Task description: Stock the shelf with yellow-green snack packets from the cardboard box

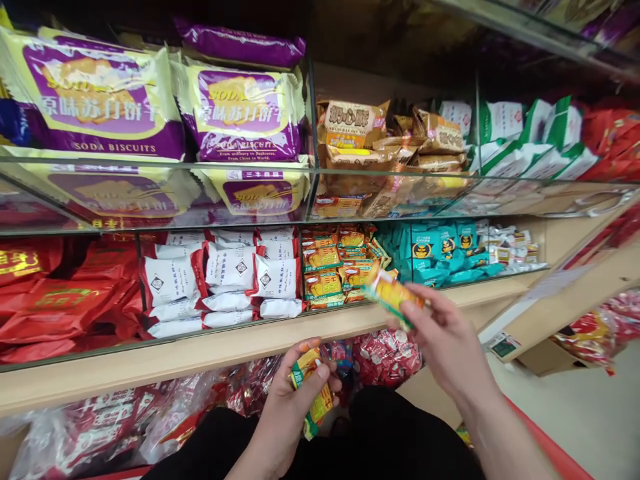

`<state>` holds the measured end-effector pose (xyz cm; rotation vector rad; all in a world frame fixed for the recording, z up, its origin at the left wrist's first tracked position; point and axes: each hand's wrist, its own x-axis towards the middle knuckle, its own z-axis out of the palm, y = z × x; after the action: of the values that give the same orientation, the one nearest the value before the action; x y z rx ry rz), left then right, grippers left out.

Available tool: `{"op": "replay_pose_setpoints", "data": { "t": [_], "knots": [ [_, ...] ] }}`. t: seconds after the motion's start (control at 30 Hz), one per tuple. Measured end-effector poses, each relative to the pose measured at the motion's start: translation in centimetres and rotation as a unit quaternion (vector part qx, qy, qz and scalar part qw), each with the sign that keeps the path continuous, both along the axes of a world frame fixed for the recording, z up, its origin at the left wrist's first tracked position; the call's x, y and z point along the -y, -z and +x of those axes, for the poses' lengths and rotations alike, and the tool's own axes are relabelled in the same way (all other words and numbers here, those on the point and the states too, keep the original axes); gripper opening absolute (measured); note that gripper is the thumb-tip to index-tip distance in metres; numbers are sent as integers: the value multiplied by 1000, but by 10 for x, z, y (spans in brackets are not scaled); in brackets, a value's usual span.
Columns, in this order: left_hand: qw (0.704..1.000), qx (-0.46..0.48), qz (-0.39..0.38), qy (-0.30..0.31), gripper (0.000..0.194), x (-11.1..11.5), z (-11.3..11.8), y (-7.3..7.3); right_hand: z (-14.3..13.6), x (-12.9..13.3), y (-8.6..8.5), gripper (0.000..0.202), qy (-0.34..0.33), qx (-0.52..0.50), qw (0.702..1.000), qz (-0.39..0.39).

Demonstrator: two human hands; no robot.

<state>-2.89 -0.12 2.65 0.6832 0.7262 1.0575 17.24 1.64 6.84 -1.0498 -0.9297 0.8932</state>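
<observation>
My left hand (305, 390) is closed on a small snack packet (316, 410) in yellow and green wrapping, held low in front of my knees. Its thumb lies across the wrapper. Higher and to the right, my right hand (437, 330) grips another snack packet (393, 295) of the same colours, slightly blurred, just in front of the shelf edge. Behind it, matching orange and green packets (323, 283) stand stacked in a bin on the lower shelf. The turquoise packets (445, 250) sit in the bins to the right of those.
White and red packets (173, 280) and red bags (75, 293) fill the lower shelf's left. Purple soda biscuit packs (245, 113) and brown packets (355, 127) are above, behind a clear front panel (240, 193). A wooden shelf edge (150, 363) runs across; bagged goods (385, 357) lie beneath.
</observation>
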Motion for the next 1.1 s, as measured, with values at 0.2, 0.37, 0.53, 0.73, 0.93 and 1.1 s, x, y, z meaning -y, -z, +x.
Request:
{"op": "replay_pose_setpoints", "data": {
  "t": [0.2, 0.37, 0.53, 0.73, 0.93, 1.1],
  "knots": [
    [998, -52, -7, 35, 36, 12, 8, 0, -2, -98, -28, 40, 183, 228, 955, 38],
    [996, -59, 10, 58, 41, 14, 8, 6, -8, -141, -34, 30, 290, 393, 873, 16],
    [996, -52, 11, 65, 48, 11, 6, 17, -8, -156, -46, 31, 306, 525, 793, -42],
    [994, -47, 61, 72, 42, 13, 6, 26, -6, -169, -50, 37, 259, 636, 726, -39],
    [995, -46, 56, 64, 38, 13, 6, 26, 1, -187, -55, 50, 188, 693, 696, 25],
    [998, -19, 23, 53, 45, 12, 7, 22, 5, -195, -67, 52, 148, 703, 693, 51]
  ]
}}
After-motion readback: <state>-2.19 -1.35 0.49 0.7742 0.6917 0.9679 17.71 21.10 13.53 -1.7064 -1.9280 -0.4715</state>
